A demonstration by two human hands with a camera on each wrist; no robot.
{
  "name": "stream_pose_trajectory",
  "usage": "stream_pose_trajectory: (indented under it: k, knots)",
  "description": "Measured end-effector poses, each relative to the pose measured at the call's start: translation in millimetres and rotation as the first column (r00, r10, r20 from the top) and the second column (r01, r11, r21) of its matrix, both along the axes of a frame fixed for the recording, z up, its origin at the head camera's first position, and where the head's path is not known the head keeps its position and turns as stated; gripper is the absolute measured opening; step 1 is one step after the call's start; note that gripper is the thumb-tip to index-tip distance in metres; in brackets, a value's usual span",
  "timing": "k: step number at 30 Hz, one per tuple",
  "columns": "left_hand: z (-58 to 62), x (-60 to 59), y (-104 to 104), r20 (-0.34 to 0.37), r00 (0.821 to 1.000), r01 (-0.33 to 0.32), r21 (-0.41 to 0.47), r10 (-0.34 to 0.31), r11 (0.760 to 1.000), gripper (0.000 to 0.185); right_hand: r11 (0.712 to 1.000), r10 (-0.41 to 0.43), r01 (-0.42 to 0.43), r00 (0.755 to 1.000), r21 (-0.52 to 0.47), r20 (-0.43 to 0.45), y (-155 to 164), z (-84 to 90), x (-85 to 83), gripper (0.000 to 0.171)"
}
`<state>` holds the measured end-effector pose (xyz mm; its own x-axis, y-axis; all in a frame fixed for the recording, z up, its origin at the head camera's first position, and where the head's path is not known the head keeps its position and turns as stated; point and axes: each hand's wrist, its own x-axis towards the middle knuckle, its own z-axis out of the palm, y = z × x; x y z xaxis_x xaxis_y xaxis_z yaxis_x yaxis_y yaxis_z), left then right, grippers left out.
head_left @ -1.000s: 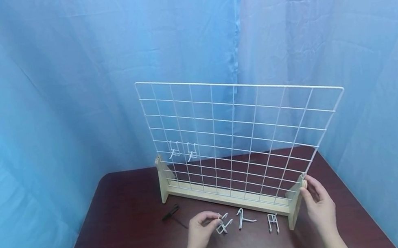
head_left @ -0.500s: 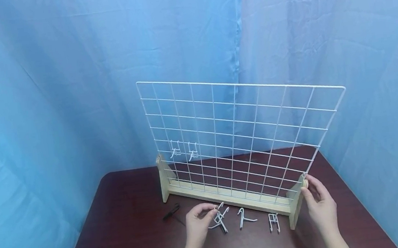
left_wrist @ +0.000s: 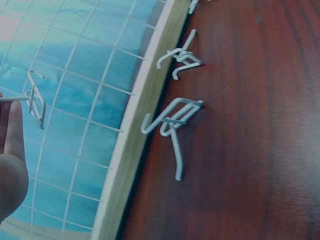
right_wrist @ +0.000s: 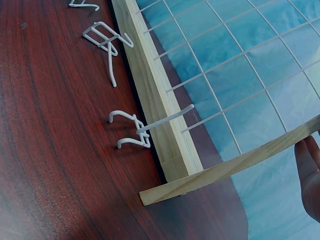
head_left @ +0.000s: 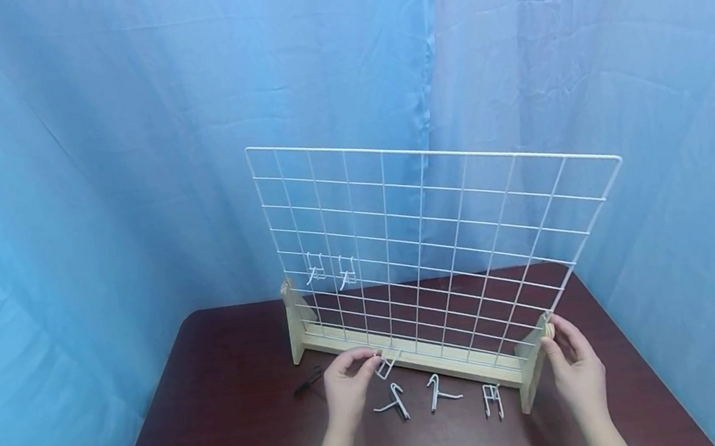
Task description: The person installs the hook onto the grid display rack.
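My left hand (head_left: 345,390) pinches the straight prong of a white wire hook (head_left: 385,367) between thumb and fingers. In the left wrist view this hook (left_wrist: 36,102) is raised in front of the grid, its double-wire end pointing away from the fingertips. A white wire grid panel (head_left: 423,190) stands leaning back in a pale wooden base (head_left: 412,355). My right hand (head_left: 575,367) grips the right wooden end piece (head_left: 532,372) at a round wooden knob (head_left: 548,331) near its top. In the right wrist view, fingers (right_wrist: 307,160) show behind that end piece.
Several white hooks lie before the base: a left one (head_left: 396,402), a middle one (head_left: 439,394) and a right one (head_left: 492,400). Two hooks (head_left: 315,269) hang on the grid's lower left. A thin black object (head_left: 307,382) lies left on the dark red table (head_left: 222,430).
My left hand has lifted a hook from beside another loose hook and moved it up and slightly left, toward the base. The right hand keeps its grip on the end piece.
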<state>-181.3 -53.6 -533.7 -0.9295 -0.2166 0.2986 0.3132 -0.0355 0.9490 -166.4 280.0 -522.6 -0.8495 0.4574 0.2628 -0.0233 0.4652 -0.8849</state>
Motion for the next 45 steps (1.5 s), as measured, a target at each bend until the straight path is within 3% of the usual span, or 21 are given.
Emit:
stream_pose_trajectory:
  k: [7,19,26,36,45]
  knots:
    - [38.1,3.6,-0.7,-0.081,0.997,-0.012,0.026,0.014,1.0,0.009,1.0,-0.003,0.003,1.0,0.0,0.001,0.4,-0.5,-0.5,0.042]
    - [63.3,-6.6,0.9,-0.176,0.983,-0.026,0.106,0.045,0.994,0.009,1.0,-0.003,0.003,1.0,0.005,-0.01,0.4,-1.0,-0.5,0.042]
    - [69.8,-11.7,2.1,-0.217,0.973,-0.052,0.108,0.075,0.993,0.008,1.0,0.002,-0.001,0.999,0.022,-0.04,1.1,-3.5,-0.7,0.042]
    - [82.5,-16.6,5.6,-0.246,0.961,-0.109,0.096,0.13,0.989,0.01,0.999,-0.006,0.006,1.0,0.032,-0.011,1.3,-2.5,-0.9,0.043]
    - [66.5,-34.7,9.2,-0.263,0.948,-0.138,0.171,0.18,0.976,0.011,1.0,-0.004,0.004,1.0,0.015,-0.009,0.8,-2.6,-1.5,0.042]
